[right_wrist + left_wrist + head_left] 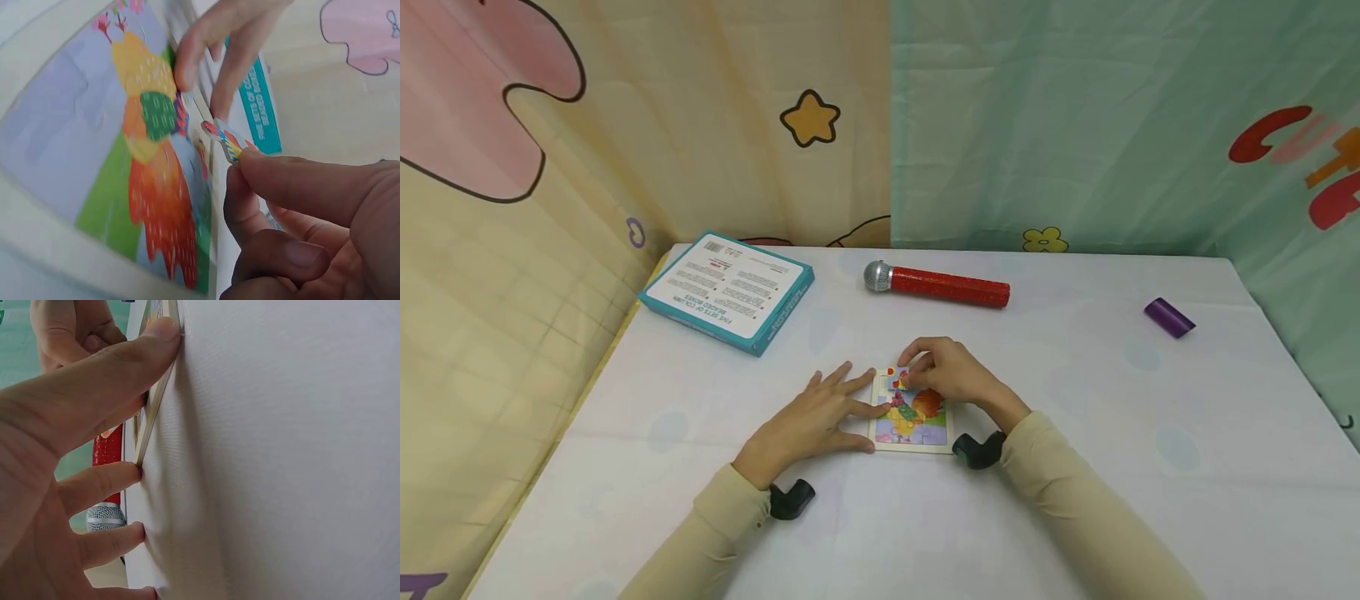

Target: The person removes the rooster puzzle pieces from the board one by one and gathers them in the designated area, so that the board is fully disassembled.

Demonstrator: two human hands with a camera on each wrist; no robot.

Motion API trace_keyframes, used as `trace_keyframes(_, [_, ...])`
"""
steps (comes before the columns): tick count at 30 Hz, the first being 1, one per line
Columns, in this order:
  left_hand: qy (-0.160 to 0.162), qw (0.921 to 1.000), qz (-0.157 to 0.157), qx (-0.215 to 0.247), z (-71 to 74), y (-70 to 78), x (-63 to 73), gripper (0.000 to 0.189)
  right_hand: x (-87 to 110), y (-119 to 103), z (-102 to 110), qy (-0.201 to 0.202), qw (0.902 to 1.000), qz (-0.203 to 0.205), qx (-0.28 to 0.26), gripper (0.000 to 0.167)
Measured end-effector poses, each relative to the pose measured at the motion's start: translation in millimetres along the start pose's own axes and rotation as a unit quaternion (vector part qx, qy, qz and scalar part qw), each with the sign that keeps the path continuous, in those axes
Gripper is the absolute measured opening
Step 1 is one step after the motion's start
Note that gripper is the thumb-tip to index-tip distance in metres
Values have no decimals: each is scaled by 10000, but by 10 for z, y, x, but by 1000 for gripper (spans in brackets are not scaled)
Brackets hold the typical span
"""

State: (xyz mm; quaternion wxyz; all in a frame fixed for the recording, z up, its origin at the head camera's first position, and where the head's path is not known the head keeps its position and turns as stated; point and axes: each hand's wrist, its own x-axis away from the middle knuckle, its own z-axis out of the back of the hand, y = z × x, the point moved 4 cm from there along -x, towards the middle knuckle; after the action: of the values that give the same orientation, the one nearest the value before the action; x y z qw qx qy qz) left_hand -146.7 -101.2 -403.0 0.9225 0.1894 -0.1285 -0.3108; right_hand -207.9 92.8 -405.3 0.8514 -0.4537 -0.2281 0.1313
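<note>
A small jigsaw puzzle (934, 433) in a pale frame lies on the table, its picture a yellow and orange bird. My right hand (951, 371) pinches a jigsaw piece (229, 140) between thumb and fingertips, over the top left corner of the puzzle. Red, yellow and blue show on the piece. My left hand (816, 417) spreads its fingers along the puzzle's left side. Its thumb (164, 330) rests at the frame's lower corner, and one finger reaches over onto the picture.
A teal box (756, 337) with a white printed panel lies at the back left. Behind the puzzle is a red microphone (951, 286) with a silver head. A purple curved piece (1169, 317) lies far right. Printed curtains (1075, 125) hang behind the table.
</note>
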Motion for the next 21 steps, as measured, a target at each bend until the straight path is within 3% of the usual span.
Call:
trace_keyframes(11, [-57,9999,97,8,-8,-1,-32,55,219,373,365,362,9969,-606,-340,17])
trace_keyframes(21, [21,9999,89,45,-17,9,-15,55,419,569,568,669,9925,-1027,41,19])
